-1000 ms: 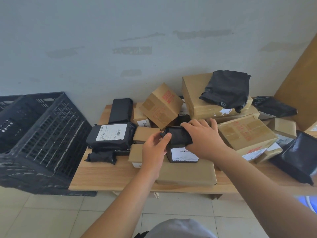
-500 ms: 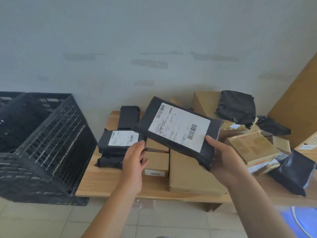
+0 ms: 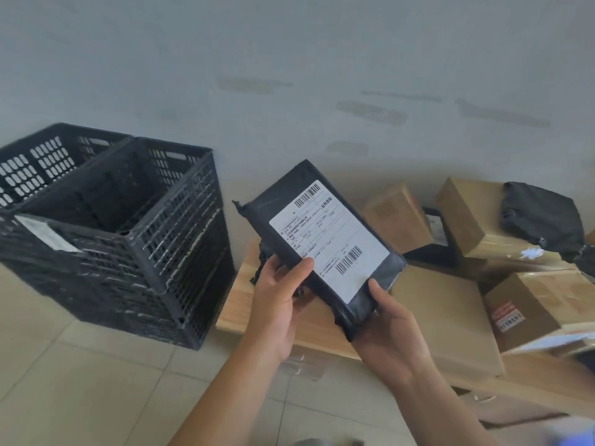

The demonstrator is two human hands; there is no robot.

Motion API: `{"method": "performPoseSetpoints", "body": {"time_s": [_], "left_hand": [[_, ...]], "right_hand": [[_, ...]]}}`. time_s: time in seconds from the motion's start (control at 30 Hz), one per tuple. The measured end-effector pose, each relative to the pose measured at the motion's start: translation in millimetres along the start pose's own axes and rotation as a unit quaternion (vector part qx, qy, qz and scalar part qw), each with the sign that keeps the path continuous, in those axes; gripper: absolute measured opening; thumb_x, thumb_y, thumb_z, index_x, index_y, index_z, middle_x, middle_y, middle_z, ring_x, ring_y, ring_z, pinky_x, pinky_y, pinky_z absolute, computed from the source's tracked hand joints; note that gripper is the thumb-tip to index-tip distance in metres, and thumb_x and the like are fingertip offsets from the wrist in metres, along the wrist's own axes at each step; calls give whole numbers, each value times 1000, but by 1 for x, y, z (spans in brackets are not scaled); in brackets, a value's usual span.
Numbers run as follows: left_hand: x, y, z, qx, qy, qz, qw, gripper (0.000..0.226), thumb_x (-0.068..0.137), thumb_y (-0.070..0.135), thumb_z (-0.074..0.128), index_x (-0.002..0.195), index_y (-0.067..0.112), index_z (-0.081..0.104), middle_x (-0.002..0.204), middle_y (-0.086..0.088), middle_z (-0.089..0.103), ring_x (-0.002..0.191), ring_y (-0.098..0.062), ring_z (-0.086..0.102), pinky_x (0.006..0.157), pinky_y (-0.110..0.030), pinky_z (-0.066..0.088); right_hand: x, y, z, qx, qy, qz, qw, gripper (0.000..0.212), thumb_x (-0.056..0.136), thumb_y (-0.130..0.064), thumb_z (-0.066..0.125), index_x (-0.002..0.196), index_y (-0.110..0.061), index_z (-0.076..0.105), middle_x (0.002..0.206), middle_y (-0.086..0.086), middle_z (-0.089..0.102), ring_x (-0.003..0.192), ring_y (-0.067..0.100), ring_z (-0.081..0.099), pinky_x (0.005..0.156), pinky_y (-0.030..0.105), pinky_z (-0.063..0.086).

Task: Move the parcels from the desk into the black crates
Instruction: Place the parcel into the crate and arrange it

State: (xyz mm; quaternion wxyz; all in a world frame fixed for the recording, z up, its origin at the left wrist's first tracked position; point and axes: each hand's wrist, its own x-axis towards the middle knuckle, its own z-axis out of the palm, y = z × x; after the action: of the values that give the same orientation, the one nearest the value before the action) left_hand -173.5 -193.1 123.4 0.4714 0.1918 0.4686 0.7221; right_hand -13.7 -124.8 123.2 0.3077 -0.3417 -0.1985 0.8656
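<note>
I hold a flat black parcel (image 3: 322, 239) with a white barcode label, tilted up above the desk's left end. My left hand (image 3: 278, 304) grips its lower left edge, thumb on the label. My right hand (image 3: 391, 329) holds the bottom corner from underneath. Two black crates stand on the floor to the left: the nearer crate (image 3: 135, 239) and a second crate (image 3: 42, 165) behind it. Both look empty as far as I can see. On the wooden desk (image 3: 235, 307) lie more parcels: a flat brown box (image 3: 444, 317), a taped box (image 3: 541, 304) and a black bag (image 3: 544, 217).
The grey wall runs close behind the desk and crates. Pale floor tiles (image 3: 80, 381) spread in front of the crates. More cardboard boxes (image 3: 396, 217) crowd the back of the desk. A white label (image 3: 45, 231) sticks to the nearer crate's rim.
The parcel came off the desk pile, lifted up and swung left toward the crates. My view turned left too, so both crates now show more fully.
</note>
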Motion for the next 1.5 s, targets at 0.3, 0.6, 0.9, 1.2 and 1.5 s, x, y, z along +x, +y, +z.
{"method": "performPoseSetpoints", "body": {"time_s": [0.3,0.6,0.9,1.2,1.5], "left_hand": [[-14,52,-110,-6,125,54,991,73,69,28,88,134,16,59,121,-9,76,110,-25,74,74,-34,62],[-37,100,-225,83,217,4,973,55,78,26,76,131,20,62,116,-2,78,101,-25,77,67,-33,62],[4,146,-286,134,267,-38,954,64,75,29,74,137,23,59,121,-4,77,112,-29,73,85,-46,57],[17,190,-365,120,334,-43,934,77,65,39,81,137,25,58,123,-4,76,111,-27,74,81,-39,62],[-1,229,-495,88,337,-46,936,73,67,37,81,137,27,62,124,-6,76,111,-28,74,82,-38,61]], "right_hand": [[32,36,47,-236,17,20,971,68,72,-36,80,137,-23,65,130,5,72,121,25,66,106,46,47],[105,65,139,-480,-188,4,857,62,66,-56,85,125,-49,67,129,-13,71,120,14,68,104,40,52],[213,123,227,-461,-271,88,840,57,66,-43,90,119,-48,71,120,-8,77,113,23,73,100,50,54],[294,200,306,-453,-341,181,804,48,76,-31,85,117,-51,70,117,-5,78,105,19,76,88,37,59],[315,312,389,-474,-347,186,788,58,82,-17,84,132,-37,62,117,-1,78,104,23,77,75,28,63]]}}
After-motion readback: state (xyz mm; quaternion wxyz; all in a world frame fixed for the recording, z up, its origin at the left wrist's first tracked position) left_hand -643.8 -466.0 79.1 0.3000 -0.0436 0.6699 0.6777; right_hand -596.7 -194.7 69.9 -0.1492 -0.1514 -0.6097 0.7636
